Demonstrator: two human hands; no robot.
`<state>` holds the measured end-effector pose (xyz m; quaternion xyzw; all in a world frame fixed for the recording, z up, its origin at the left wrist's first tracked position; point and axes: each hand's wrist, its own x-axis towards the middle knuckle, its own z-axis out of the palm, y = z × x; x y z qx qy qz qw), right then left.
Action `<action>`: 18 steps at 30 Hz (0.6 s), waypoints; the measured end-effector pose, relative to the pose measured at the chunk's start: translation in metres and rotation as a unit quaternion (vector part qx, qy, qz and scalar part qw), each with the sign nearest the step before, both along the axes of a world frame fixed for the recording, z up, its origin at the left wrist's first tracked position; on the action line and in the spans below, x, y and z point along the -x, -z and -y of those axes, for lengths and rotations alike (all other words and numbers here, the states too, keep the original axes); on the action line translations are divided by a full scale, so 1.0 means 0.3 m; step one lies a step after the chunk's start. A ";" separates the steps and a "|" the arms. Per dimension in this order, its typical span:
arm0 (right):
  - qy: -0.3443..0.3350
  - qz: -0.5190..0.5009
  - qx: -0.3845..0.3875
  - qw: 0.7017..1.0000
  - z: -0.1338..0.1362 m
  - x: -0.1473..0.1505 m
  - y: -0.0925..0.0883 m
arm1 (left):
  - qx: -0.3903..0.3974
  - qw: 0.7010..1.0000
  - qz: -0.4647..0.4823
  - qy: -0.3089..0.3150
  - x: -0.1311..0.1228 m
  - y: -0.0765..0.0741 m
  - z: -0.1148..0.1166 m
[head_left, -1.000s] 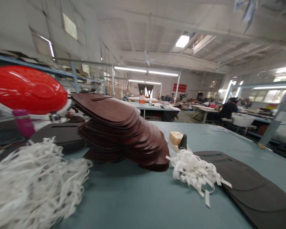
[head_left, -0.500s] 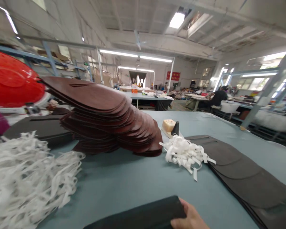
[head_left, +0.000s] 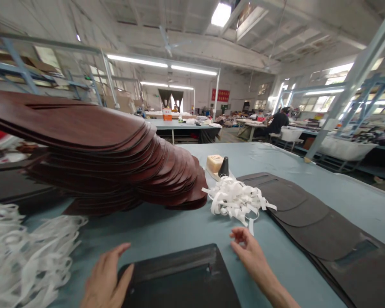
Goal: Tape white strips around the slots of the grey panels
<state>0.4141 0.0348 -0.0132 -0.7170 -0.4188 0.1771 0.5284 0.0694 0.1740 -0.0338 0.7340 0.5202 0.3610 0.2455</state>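
A black leather piece (head_left: 179, 278) lies flat on the blue-grey table (head_left: 186, 226) right in front of me. My left hand (head_left: 105, 278) rests open on its left edge, fingers spread flat. My right hand (head_left: 248, 250) hovers just right of the piece's far corner, fingers loosely curled and holding nothing, close to a small heap of white strips (head_left: 234, 199). Behind the piece leans a tall fanned stack of dark red-brown leather pieces (head_left: 109, 162).
A large tangle of white strips (head_left: 22, 256) lies at the left. A row of overlapping black leather pieces (head_left: 321, 226) runs along the right. A yellowish block and a small black cone (head_left: 218, 164) stand behind the small heap. A person in black (head_left: 277, 122) sits at a far table.
The view has tilted down and closer. The black piece now lies flat; my right hand has let go of it, and my left hand has come into view on its left edge.
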 end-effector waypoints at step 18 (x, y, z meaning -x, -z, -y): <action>0.061 0.405 -0.062 0.910 -0.346 -0.116 0.075 | 0.073 0.958 0.086 0.264 -0.835 -0.141 -0.078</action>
